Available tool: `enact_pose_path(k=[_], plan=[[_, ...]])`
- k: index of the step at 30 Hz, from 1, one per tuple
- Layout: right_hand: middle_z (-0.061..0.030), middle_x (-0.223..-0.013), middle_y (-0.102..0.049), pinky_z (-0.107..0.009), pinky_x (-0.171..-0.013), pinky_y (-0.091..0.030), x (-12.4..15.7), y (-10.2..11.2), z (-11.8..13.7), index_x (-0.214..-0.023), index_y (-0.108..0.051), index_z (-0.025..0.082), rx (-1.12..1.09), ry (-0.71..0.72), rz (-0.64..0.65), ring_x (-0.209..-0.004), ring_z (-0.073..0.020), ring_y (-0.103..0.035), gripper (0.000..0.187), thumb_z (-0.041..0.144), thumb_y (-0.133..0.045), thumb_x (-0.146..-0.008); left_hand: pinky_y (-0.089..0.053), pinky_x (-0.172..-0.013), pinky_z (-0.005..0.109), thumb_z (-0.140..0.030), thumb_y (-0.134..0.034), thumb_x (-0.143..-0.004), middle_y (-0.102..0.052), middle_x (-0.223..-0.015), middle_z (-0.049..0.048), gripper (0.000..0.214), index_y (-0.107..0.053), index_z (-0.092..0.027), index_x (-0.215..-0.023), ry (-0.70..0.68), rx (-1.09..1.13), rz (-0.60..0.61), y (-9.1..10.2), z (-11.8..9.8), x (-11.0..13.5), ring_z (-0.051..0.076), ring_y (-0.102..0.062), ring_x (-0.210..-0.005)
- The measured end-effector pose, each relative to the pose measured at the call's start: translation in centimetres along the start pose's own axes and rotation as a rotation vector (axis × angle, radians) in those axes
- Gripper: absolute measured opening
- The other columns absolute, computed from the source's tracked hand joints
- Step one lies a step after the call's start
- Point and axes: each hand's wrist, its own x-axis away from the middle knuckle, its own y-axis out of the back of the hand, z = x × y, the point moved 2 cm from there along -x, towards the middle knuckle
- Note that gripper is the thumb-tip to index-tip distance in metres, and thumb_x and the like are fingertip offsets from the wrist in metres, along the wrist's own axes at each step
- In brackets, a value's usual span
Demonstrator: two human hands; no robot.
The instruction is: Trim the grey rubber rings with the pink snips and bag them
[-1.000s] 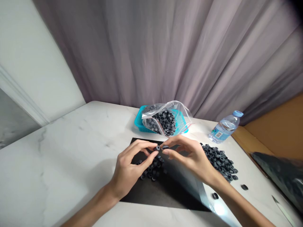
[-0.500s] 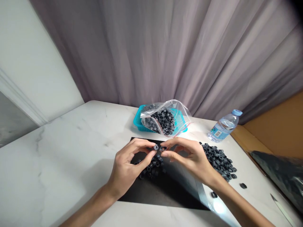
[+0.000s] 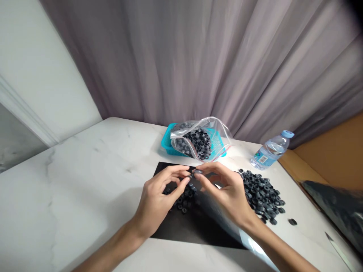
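My left hand (image 3: 160, 194) is closed in a pinch, thumb and fingertips meeting around a small part mostly hidden by the fingers. Just to the right, my right hand (image 3: 227, 189) pinches a small dark grey ring (image 3: 197, 172) between thumb and forefinger. The fingertips of both hands nearly meet above a black mat (image 3: 198, 230). Under the hands, a loose pile of small dark ring-shaped pieces (image 3: 184, 200) lies on the mat, partly covered by the left hand.
Behind the mat, a turquoise basket (image 3: 167, 145) holds an open clear zip bag (image 3: 224, 130) of similar pieces. A larger heap of dark rings (image 3: 263, 196) lies right of my right hand, near a water bottle (image 3: 272, 151). A pointed blade (image 3: 338, 251) rests at the right edge.
My hands have drawn closer together, bringing the two small parts up against each other. The left-hand part, visible before, is now mostly hidden. The view has shifted slightly.
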Motion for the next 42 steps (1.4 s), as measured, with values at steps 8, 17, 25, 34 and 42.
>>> enact_pose_path(k=[8,17,25,34,42], plan=[[-0.004,-0.085,-0.074,-0.03,-0.06,-0.065,-0.9,0.2,0.3,-0.097,-0.071,0.02,-0.299,-0.17,-0.071,-0.076,-0.019,-0.072,0.023,0.038,-0.079,-0.085,-0.064,-0.088,0.031,-0.026,-0.072,-0.09,-0.075,-0.105,0.002,0.015,-0.074,-0.024,-0.106,0.06,0.12,0.042,0.0,0.2,-0.1,0.019,-0.075,-0.093],[-0.0032,-0.08,-0.075,-0.028,-0.066,-0.061,-0.8,0.1,0.5,-0.094,-0.072,0.019,-0.399,-0.285,-0.05,-0.071,-0.0168,-0.072,0.025,0.04,-0.081,-0.083,-0.061,-0.08,0.02,-0.031,-0.069,-0.095,-0.075,-0.093,0.0009,0.014,-0.078,-0.025,-0.103,0.309,0.469,0.096,-0.1,0.0,-0.5,0.012,-0.072,-0.083],[-0.005,-0.084,-0.074,-0.028,-0.072,-0.059,-0.4,-0.2,1.3,-0.09,-0.074,0.017,-0.569,-0.418,-0.104,-0.075,-0.0169,-0.07,0.028,0.041,-0.085,-0.079,-0.059,-0.077,0.015,-0.034,-0.078,-0.088,-0.078,-0.092,0.0052,0.019,-0.079,-0.016,-0.094,0.65,0.924,0.052,-0.4,-0.6,-0.3,0.012,-0.072,-0.085],[-0.0057,-0.09,-0.073,-0.024,-0.069,-0.058,-0.1,-0.3,1.8,-0.09,-0.074,0.017,-0.602,-0.448,-0.109,-0.077,-0.0144,-0.069,0.027,0.04,-0.083,-0.082,-0.059,-0.073,0.014,-0.037,-0.078,-0.088,-0.078,-0.085,0.003,0.023,-0.077,-0.015,-0.093,0.663,0.915,0.082,-0.6,-1.2,-0.1,0.01,-0.072,-0.076],[-0.0053,-0.092,-0.07,-0.029,-0.06,-0.055,-4.3,2.0,2.8,-0.101,-0.072,0.021,0.209,0.19,-0.249,-0.073,-0.0165,-0.063,0.015,0.033,-0.07,-0.093,-0.058,-0.081,0.026,-0.018,-0.073,-0.091,-0.077,-0.096,0.0017,0.013,-0.073,-0.02,-0.103,-0.278,-0.018,0.061,0.6,-1.9,-3.0,0.015,-0.073,-0.085]])
